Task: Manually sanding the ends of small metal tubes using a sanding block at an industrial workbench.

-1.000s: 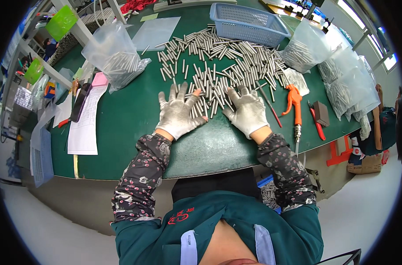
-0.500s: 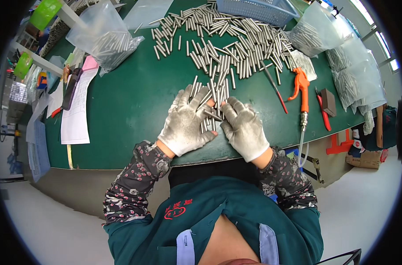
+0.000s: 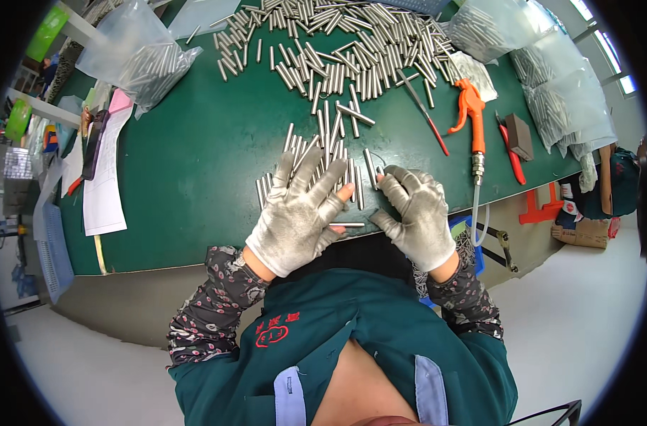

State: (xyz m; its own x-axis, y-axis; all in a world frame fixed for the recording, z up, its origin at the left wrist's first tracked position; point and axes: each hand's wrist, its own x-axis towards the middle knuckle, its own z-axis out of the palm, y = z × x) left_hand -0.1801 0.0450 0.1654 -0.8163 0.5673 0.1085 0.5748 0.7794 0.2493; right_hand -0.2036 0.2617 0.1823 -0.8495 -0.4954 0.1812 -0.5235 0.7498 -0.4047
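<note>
Both hands wear whitish work gloves, grey with dirt, with some bare fingertips. My left hand [image 3: 295, 209] lies open, fingers spread, over a small group of steel pins [image 3: 328, 135] near the table's front edge. Part of that group is hidden under the glove. To its right, my right hand [image 3: 417, 213] is open, fingers bent and thumb apart. Its fingertips are beside a single upright-lying pin [image 3: 370, 169]; whether they touch it is hard to see. Another pin [image 3: 348, 225] lies crosswise by my left thumb. The large pile of loose pins [image 3: 366, 53] spreads across the far side.
Right of the pile lie a thin red-handled tool [image 3: 424, 117], an orange air gun [image 3: 471, 117], red-handled pliers [image 3: 512, 155] and a brown block [image 3: 519, 136]. Bags of pins [image 3: 565, 106] line the right edge. Another bag [image 3: 149, 67] and paper sheets [image 3: 105, 188] are at left.
My hands have moved apart, the right one rightward. The small group of pins is more spread out beneath and between them. The whole view has shifted slightly.
</note>
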